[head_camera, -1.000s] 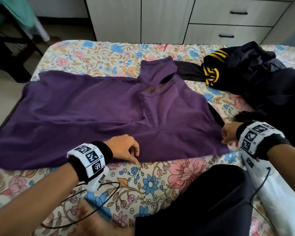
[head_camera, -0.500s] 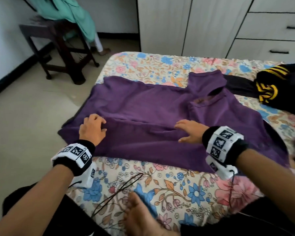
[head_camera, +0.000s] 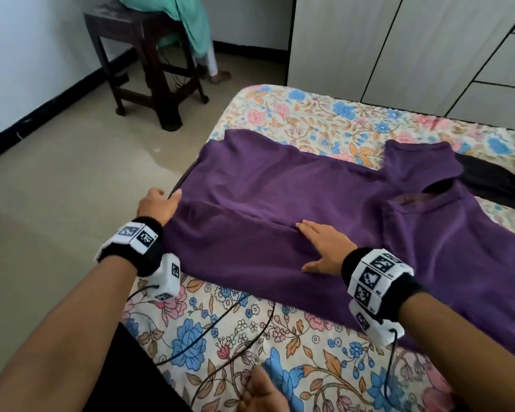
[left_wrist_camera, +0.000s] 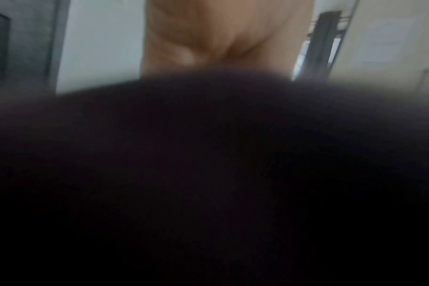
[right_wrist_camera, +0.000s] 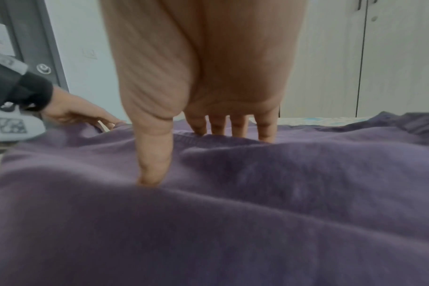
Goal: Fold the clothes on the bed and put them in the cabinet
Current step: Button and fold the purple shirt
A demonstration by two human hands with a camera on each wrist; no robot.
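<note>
1. The left hand [head_camera: 158,205] is at the hem end of the purple shirt [head_camera: 324,203], at the bed's [head_camera: 280,114] edge nearest the wooden stool [head_camera: 149,55]. Its fingers curl over the cloth there; whether they actually pinch it I cannot tell, and the left wrist view is mostly dark.
2. The right hand [head_camera: 324,248] lies flat on the shirt's near folded flap, fingers straight and spread, pressing, grasping nothing.
3. The step in hand looks like the first lengthwise fold, being smoothed flat.
4. The next move likely calls for folding the far side in, then folding across.
5. The shirt lies flat on the bed, its long axis running from the stool side towards the dark clothes [head_camera: 488,179], collar pointing towards them.
</note>
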